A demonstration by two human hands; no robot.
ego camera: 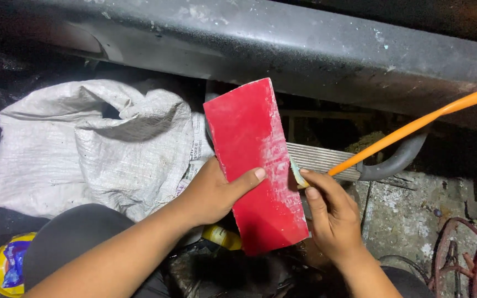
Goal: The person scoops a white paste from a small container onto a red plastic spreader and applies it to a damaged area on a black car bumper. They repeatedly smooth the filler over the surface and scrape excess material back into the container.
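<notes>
The left hand (213,193) grips a flat red rectangular board smeared with white paste (255,165), thumb laid across its face and fingers hidden behind it, holding it tilted at the centre of the frame. The right hand (332,212) is closed narrowly, thumb and forefinger pinching a small pale scraper blade (298,176) whose tip touches the board's right edge near mid-height.

To work the blade well along that edge, the board wants to stay braced by the thumb while the blade is drawn flat along the rim, not dug in at the corner; the paste is thickest toward the right margin, so that is where pressure should be light and even.

A long orange rod (415,128) slants from just beside the right hand to the upper right of the frame, crowding that side. Above, a dusty grey-black vehicle body panel (305,49) spans the top, limiting upward room. A crumpled white woven sack (95,143) fills the left, close behind the left wrist. A ribbed grey metal step (321,157) sits directly behind the board. The lower centre, over the dark lap, is the freest space.
</notes>
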